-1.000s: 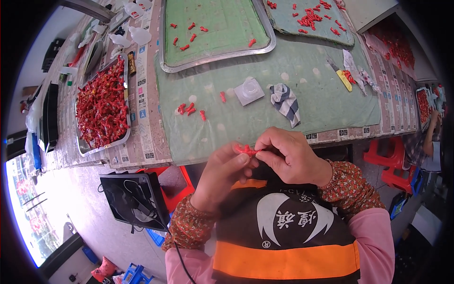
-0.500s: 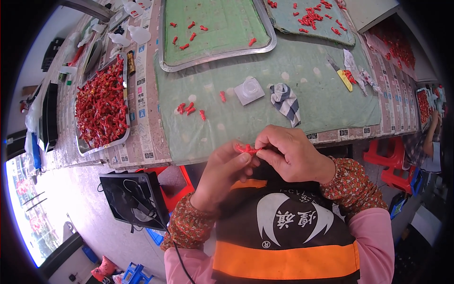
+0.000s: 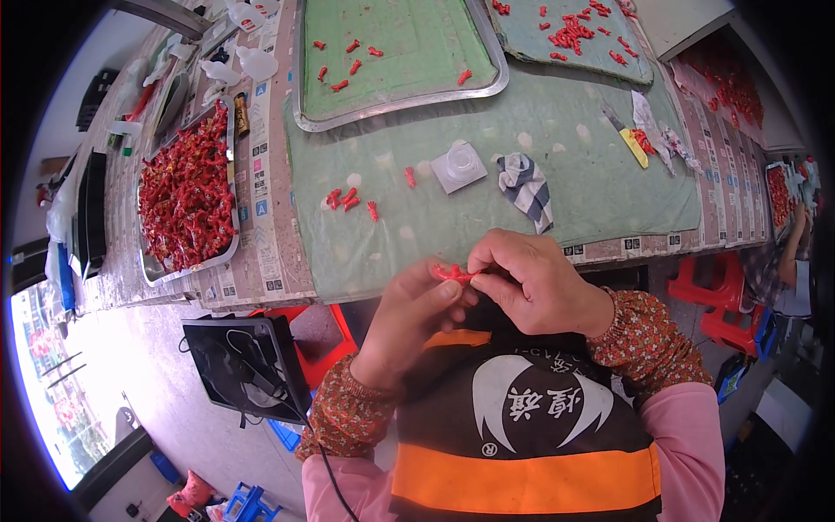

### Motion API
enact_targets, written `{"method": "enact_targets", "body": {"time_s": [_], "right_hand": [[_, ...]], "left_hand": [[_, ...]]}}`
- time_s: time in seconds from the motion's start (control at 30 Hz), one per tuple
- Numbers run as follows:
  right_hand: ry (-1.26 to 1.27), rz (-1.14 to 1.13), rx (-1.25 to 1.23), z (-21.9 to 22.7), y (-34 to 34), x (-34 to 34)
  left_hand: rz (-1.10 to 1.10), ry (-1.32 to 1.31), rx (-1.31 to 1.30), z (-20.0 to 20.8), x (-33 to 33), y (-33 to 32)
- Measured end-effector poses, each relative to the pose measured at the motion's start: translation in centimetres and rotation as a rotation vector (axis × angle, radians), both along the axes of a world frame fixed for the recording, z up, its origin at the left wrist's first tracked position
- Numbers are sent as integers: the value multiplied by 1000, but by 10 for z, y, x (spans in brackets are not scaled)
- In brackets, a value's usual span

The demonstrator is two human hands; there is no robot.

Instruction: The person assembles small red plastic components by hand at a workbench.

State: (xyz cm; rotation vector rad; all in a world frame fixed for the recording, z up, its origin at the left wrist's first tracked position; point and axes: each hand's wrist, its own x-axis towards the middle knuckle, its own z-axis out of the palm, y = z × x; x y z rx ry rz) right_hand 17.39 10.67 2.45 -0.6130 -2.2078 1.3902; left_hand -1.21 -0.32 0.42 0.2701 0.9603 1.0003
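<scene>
Holding one red piece (image 3: 451,274) between both hands, nearer the body than the rag (image 3: 524,190) and a bit left of it. Gripping one end with the left hand (image 3: 410,304), pinching the other between thumb and forefinger of the right hand (image 3: 535,283). Can't tell detail at the pinched tip, too small. Seeing clear dish (image 3: 461,163) just left of rag, loose red bits (image 3: 351,203) farther left, yellow-handled tool (image 3: 634,146) to its right, slightly beyond. Also seeing green tray (image 3: 400,91) beyond rag to the left, and heaped tray (image 3: 209,264) well left of rag.
</scene>
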Motion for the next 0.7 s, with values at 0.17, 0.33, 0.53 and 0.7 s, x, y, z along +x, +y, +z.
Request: {"method": "enact_targets", "body": {"time_s": [0.17,0.33,0.53,0.7], "right_hand": [[11,-9,-15,-1,-1,0],[13,-8,2,-1,-1,0],[18,-6,-7,-1,-1,-1],[17,-10,19,-2,-1,-1]], "left_hand": [[4,-1,0,0,1,0],[6,0,-3,0,1,0],[6,7,-8,0,1,0],[-2,3,-4,1,0,0]]}}
